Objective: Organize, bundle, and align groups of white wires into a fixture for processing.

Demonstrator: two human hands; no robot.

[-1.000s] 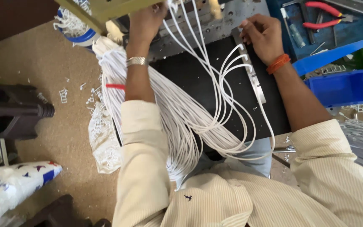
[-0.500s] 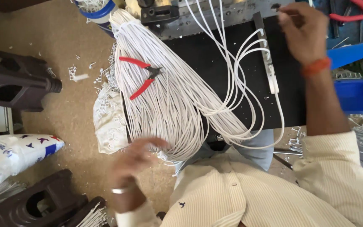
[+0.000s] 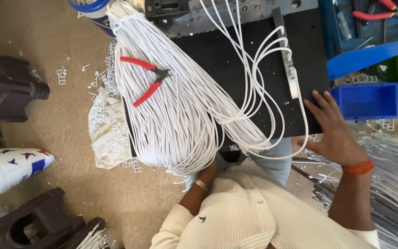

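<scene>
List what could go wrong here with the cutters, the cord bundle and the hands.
1. The red cutters lie loose on the sloping white cord bundle; shifting the bundle could tip them off onto the floor.
2. The left hand is tucked under the bundle's near end, out of sight, so cords may snag on it.
3. Loose cord loops curl beside the right hand resting at the black board edge; they could tangle.

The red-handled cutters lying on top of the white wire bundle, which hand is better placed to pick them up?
Probably the left hand: it is tucked under the near end of the white wire bundle that carries the red-handled cutters. The right hand rests flat on the black board's far edge.
</scene>
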